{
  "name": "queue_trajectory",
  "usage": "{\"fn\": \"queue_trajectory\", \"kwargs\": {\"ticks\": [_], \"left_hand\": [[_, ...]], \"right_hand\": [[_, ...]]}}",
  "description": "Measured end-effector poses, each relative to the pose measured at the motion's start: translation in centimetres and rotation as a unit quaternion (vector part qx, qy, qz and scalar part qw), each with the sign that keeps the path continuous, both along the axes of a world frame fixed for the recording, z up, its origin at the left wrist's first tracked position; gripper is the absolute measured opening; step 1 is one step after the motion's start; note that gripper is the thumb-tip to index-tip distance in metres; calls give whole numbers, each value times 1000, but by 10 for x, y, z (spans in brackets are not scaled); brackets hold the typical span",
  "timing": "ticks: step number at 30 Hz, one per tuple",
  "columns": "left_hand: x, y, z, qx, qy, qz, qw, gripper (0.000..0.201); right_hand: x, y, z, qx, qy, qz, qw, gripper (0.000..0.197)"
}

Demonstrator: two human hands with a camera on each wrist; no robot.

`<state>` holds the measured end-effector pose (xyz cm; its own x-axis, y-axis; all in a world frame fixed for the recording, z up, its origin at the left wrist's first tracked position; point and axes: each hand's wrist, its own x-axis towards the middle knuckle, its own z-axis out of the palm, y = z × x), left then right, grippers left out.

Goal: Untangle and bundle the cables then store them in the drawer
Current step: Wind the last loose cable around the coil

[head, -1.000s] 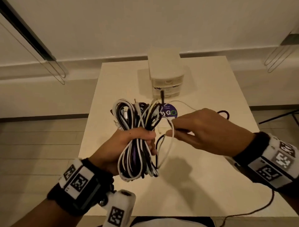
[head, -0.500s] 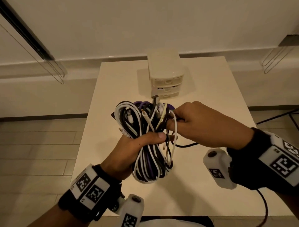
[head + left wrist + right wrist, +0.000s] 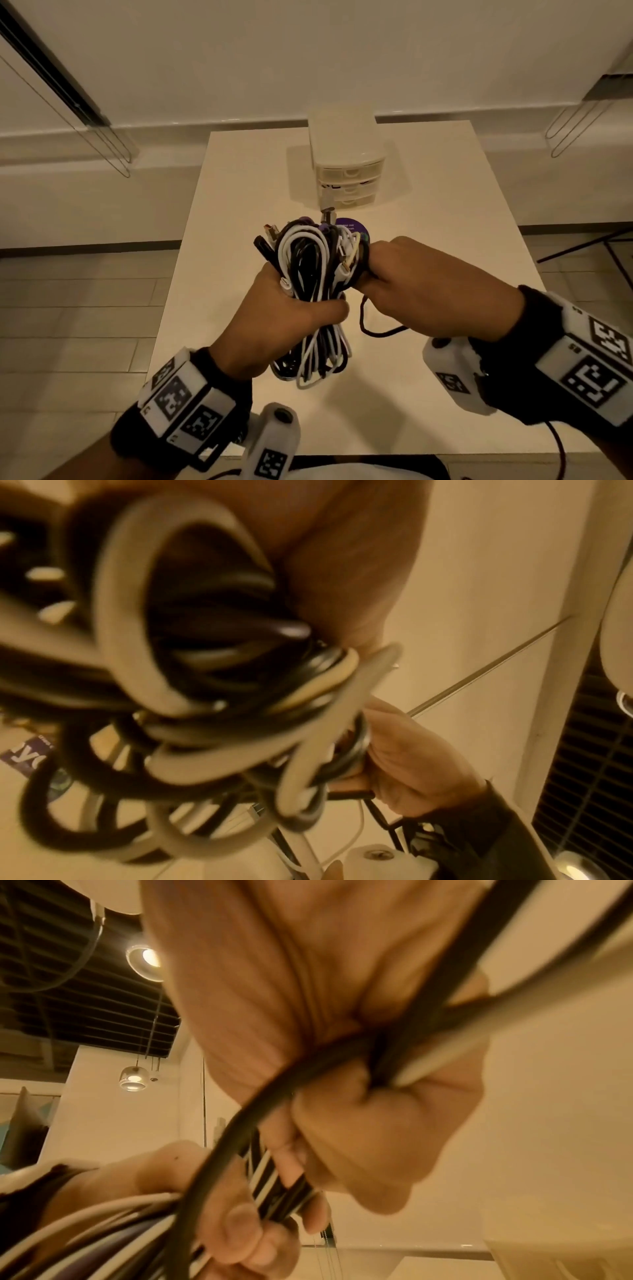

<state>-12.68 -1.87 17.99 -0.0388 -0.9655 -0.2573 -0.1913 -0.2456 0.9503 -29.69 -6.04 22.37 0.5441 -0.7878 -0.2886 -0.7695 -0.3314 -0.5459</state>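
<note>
- Left hand (image 3: pixel 291 318) fingers clamp the upright cable bundle (image 3: pixel 315 274) at mid-frame.
- Right hand (image 3: pixel 431 291), touching the bundle's right side, pinches a black cable (image 3: pixel 342 1053) wrapping crosswise.

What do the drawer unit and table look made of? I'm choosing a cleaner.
Drawer unit: seemingly plastic, cream and slightly translucent; the drawer fronts let dark contents show faintly. Table: smooth matte off-white top, perhaps laminate or painted board; no grain is visible, so I cannot tell.
</note>
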Motion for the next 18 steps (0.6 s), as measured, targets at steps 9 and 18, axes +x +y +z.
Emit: {"fn": "queue_trajectory", "kwargs": {"ticks": [9,18], "left_hand": [[24,-5,-1,30,26,-37,999,13],[47,-4,1,108,252,-15,962,13]], "right_hand": [[-32,-2,-32,-190,69,82,976,23],[-59,-15,-47,-78,-250,-8,965,14]]}}
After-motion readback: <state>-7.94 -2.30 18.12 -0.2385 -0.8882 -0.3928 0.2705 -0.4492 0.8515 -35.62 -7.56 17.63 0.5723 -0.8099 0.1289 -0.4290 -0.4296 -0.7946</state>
